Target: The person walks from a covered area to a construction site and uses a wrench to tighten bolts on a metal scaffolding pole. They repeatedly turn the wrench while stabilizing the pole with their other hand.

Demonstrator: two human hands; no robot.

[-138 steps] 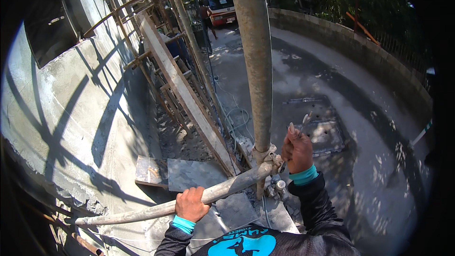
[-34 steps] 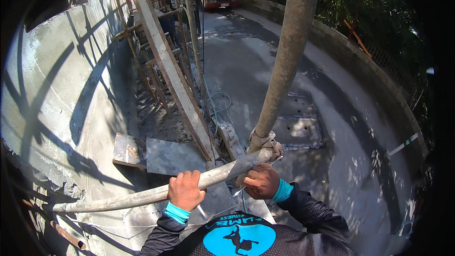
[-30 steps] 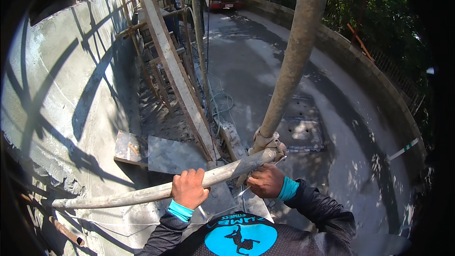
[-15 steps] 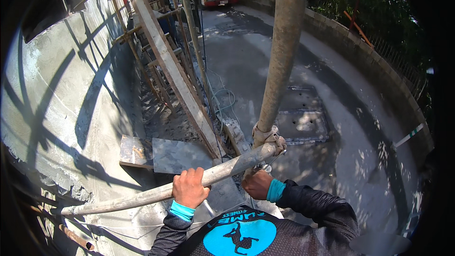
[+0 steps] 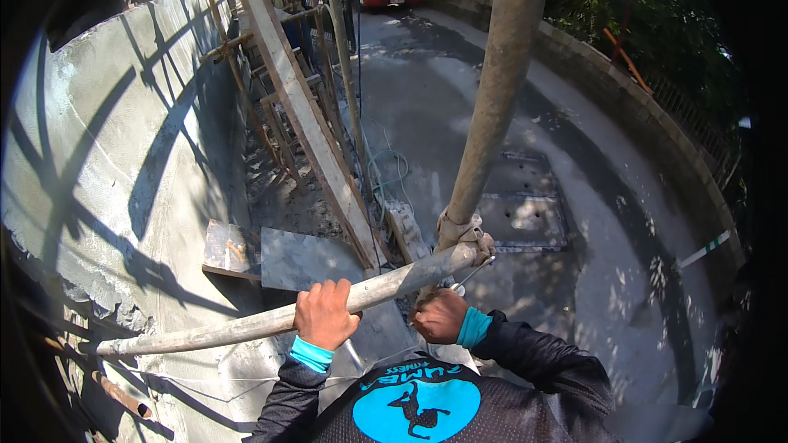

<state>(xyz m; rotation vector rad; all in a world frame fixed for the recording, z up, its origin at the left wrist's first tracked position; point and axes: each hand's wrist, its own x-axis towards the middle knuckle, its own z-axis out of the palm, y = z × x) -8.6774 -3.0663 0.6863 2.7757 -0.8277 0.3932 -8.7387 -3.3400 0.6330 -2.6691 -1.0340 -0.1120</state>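
Pipe [image 5: 263,323], long, round and dull grey-white with stained, mottled patches, is what I follow through the head camera. It lies low in front of the wearer, its right end at the clamp [image 5: 464,234] on the upright pole [image 5: 509,74], its left end near the broken lower edge of the plastered wall [image 5: 90,156]. I read its long axis as running from lower left to upper right, slightly bowed in this lens. The left hand [image 5: 327,314] has its fingers wrapped over the pipe; the right hand [image 5: 441,317] is just below the clamped end, fingers turned under, so I cannot tell how closed they are. Against the earliest frame, the right hand has dropped from beside the clamp to below the pipe, while the left grip remains.
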